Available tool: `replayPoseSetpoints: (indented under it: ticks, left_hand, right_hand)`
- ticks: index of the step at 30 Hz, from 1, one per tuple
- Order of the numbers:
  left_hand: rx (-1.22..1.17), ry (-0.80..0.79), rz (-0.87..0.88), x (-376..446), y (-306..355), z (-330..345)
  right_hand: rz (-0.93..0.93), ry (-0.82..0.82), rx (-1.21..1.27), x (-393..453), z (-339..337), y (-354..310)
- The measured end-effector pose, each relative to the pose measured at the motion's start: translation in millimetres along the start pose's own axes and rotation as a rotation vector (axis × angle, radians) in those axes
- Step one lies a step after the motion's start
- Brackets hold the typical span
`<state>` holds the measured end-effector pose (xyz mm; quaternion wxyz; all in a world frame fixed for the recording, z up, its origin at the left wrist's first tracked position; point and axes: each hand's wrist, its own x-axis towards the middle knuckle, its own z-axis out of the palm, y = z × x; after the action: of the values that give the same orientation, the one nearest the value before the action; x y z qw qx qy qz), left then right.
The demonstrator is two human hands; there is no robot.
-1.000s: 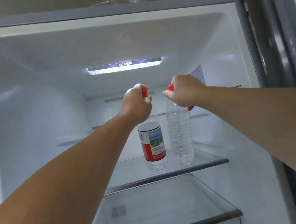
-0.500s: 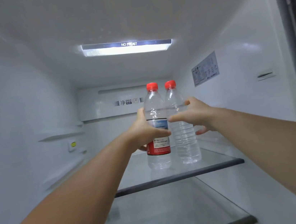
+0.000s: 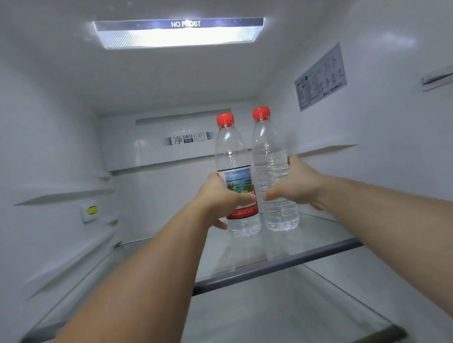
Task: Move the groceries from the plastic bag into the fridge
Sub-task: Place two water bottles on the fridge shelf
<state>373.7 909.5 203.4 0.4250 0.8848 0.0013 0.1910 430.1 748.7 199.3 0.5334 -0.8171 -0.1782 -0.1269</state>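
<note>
Fridge shelf (image 3: 275, 265) holds 2 upright water bottles (image 3: 233, 156), both hand-gripped.

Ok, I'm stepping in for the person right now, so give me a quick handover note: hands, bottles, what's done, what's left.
Left hand: wrapped around the labelled bottle.
Right hand: wrapped around the plain bottle.
Both bottles stand upright, side by side, on the upper glass shelf, red caps on.
Done: both bottles are in the fridge.
Left: let go and withdraw. The plastic bag is out of view, so check it for more.
</note>
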Motion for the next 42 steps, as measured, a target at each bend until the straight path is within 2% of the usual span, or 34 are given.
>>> replayPoseSetpoints:
  ticks: [9, 14, 18, 22, 27, 30, 35, 42]
  left_hand:
    - [0.029, 0.067, -0.076, 37.7, -10.6, 6.7]
    - [0.086, 0.116, -0.066, 48.6, -15.0, 13.1]
    - [0.315, 0.059, -0.067, 55.1, -16.6, 10.1]
    - [0.516, 0.069, -0.048, 47.2, -13.7, 6.7]
    - [0.471, 0.158, 0.018, 18.4, 1.1, 3.5]
    - [0.565, 0.156, 0.099, -13.7, 8.1, -4.2]
    - [0.738, 0.164, 0.126, -77.2, 10.3, -31.7]
    - [0.897, 0.166, 0.167, -143.6, 13.6, -69.5]
  right_hand:
    - [0.037, 0.137, -0.147, 40.6, 27.5, 22.9]
    - [0.086, 0.118, -0.242, 49.2, 30.9, 25.0]
    - [0.146, 0.075, -0.302, 46.4, 29.2, 17.8]
    - [0.136, 0.085, -0.348, 36.1, 19.9, 14.4]
    - [0.039, 0.032, -0.254, 5.1, 4.4, -0.3]
    - [-0.066, -0.064, -0.308, -20.3, 2.5, -13.9]
    - [-0.249, -0.134, -0.565, -67.4, 5.1, -33.4]
    - [-0.388, -0.091, -0.937, -137.9, -6.5, -62.1]
